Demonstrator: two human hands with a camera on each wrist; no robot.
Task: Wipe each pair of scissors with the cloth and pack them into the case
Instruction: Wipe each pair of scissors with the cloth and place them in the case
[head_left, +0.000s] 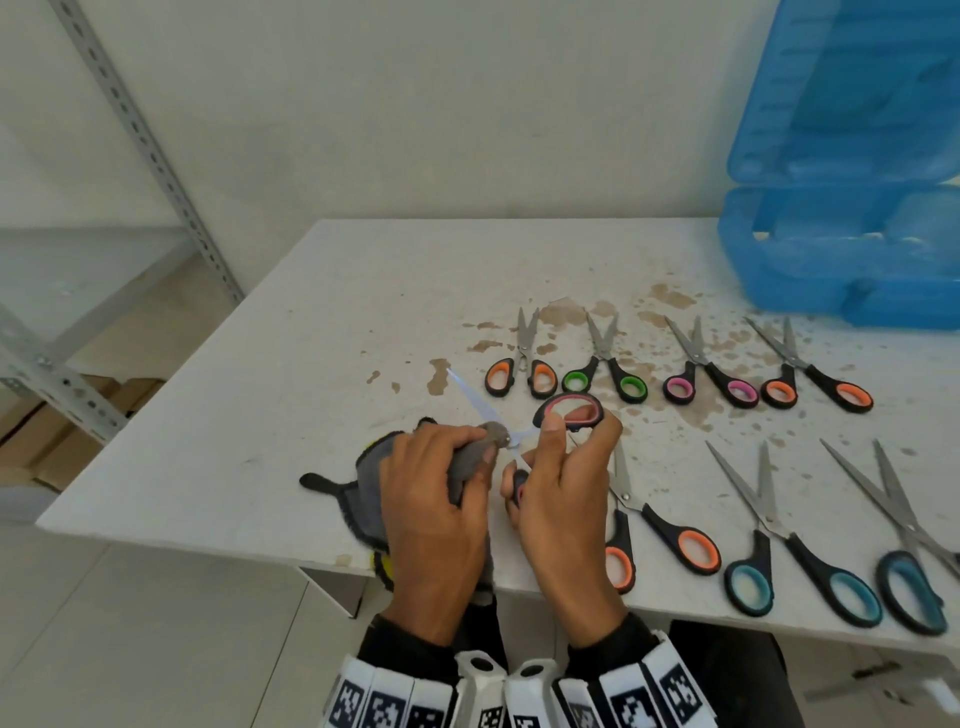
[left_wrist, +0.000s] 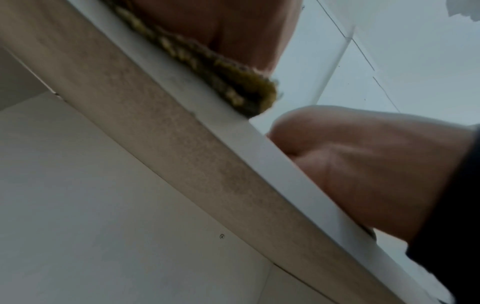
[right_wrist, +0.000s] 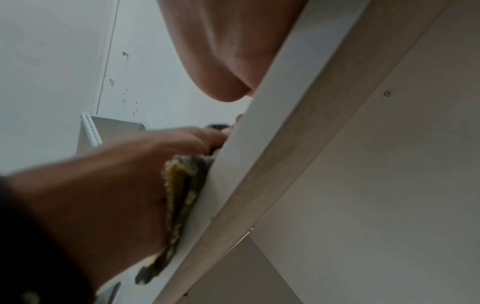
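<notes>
My right hand (head_left: 563, 467) grips the pink-and-black handles of an opened pair of scissors (head_left: 569, 410) above the table's front edge. Their blades (head_left: 475, 397) point up and left. My left hand (head_left: 441, 488) holds a grey cloth (head_left: 363, 493) bunched round the blade near the pivot. The cloth's yellow-edged end (left_wrist: 233, 86) hangs over the table edge, seen also in the right wrist view (right_wrist: 179, 195). The open blue case (head_left: 841, 260) stands at the back right. Both wrist views look up from below the tabletop, so the fingers are hidden there.
Several scissors lie on the stained white table (head_left: 311, 322): a far row with orange (head_left: 524, 369), green (head_left: 605, 374), pink (head_left: 709, 382) and orange (head_left: 815, 387) handles, and a near row with orange (head_left: 654, 540) and teal (head_left: 795, 577) handles. A metal shelf (head_left: 78, 364) stands left.
</notes>
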